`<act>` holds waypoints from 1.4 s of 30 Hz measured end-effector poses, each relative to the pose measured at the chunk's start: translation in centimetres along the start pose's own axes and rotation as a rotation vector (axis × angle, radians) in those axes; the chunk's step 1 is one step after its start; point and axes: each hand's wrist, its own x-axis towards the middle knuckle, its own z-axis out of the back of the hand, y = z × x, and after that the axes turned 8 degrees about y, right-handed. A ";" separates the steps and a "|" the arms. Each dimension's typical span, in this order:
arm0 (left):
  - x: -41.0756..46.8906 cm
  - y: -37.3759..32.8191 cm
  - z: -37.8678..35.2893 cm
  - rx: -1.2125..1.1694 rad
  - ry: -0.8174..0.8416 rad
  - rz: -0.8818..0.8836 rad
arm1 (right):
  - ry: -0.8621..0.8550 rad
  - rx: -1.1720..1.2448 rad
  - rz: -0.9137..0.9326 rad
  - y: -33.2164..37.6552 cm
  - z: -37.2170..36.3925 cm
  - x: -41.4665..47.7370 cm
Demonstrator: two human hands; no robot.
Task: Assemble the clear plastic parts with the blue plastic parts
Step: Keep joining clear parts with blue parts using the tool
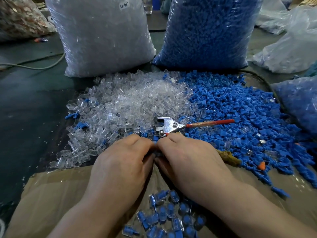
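Observation:
A heap of clear plastic parts [127, 103] lies on the table, left of a wide spread of blue plastic parts [240, 107]. My left hand [120, 162] and my right hand [188, 157] meet knuckle to knuckle at the near edge of the heaps. Their fingers curl inward over a small part between them, which is almost fully hidden; a bit of blue shows at the fingertips. Below my wrists, several joined clear-and-blue pieces [168, 215] lie in a cardboard box [51, 194].
A metal hand tool with a red handle [190, 125] lies just beyond my fingers. A big bag of clear parts [103, 35] and a big bag of blue parts [209, 31] stand behind the heaps. More plastic bags [291, 48] sit at right; a cable [34, 65] runs at left.

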 end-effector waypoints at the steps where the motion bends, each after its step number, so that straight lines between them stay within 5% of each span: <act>1: 0.0 0.0 -0.1 -0.011 -0.007 -0.004 | -0.020 0.015 0.010 0.0 -0.1 0.0; 7: 0.1 0.1 -0.5 -0.276 -0.120 0.029 | -0.112 0.334 -0.050 0.1 0.3 -0.3; 14: -0.6 -0.7 -0.4 -0.497 -0.210 -0.004 | 0.177 1.633 -0.322 -0.2 1.1 -0.4; 18: -0.6 -0.9 -0.1 -0.544 -0.225 -0.046 | 0.215 1.911 -0.285 -0.7 1.2 -0.2; 21: -0.7 -1.0 0.0 -0.585 -0.256 -0.004 | 0.194 1.964 -0.258 -0.7 1.3 -0.2; 24: -0.9 -1.0 -0.1 -0.913 -0.250 0.133 | 0.159 1.907 -0.253 -1.0 1.5 -0.4; 32: -0.6 -0.5 0.3 -1.265 -0.112 0.140 | 0.104 1.829 -0.212 -1.0 1.8 -1.1; 39: -0.6 -1.1 0.8 -1.324 -0.077 0.218 | 0.068 1.762 -0.195 -0.8 1.9 -1.1; 42: -0.7 -1.0 0.8 -1.262 -0.045 0.219 | -0.021 1.547 -0.171 -0.8 1.9 -1.3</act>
